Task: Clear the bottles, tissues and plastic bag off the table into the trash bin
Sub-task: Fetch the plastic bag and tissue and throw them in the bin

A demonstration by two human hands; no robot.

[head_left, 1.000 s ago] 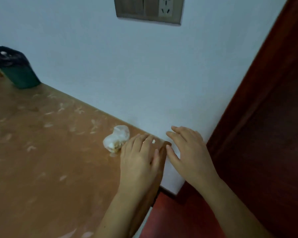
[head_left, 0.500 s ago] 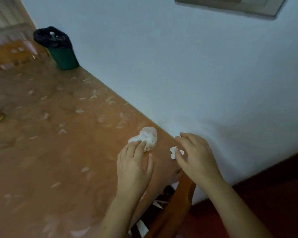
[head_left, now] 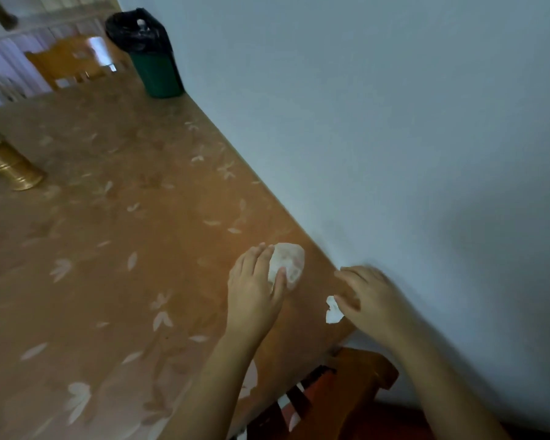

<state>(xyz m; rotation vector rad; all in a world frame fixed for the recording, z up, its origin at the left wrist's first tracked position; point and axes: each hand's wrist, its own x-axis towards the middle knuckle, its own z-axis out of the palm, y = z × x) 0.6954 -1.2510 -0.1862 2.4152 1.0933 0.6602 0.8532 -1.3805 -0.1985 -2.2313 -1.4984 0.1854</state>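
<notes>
A crumpled white plastic bag lies on the brown table near its wall-side corner. My left hand rests on the bag's left side, fingers curled onto it. My right hand hovers at the table's corner by the wall, pinching a small white tissue scrap between thumb and fingers; it is blurred. The green trash bin with a black liner stands far back on the table against the wall.
A gold cylindrical container stands at the left edge of the table. A wooden chair sits behind the far end. Another wooden chair back is below the near corner. The white wall borders the table's right side.
The view has swung left and up the table, bringing the bin and gold container into sight. My left hand has closed further onto the plastic bag; my right hand holds the tissue scrap.
</notes>
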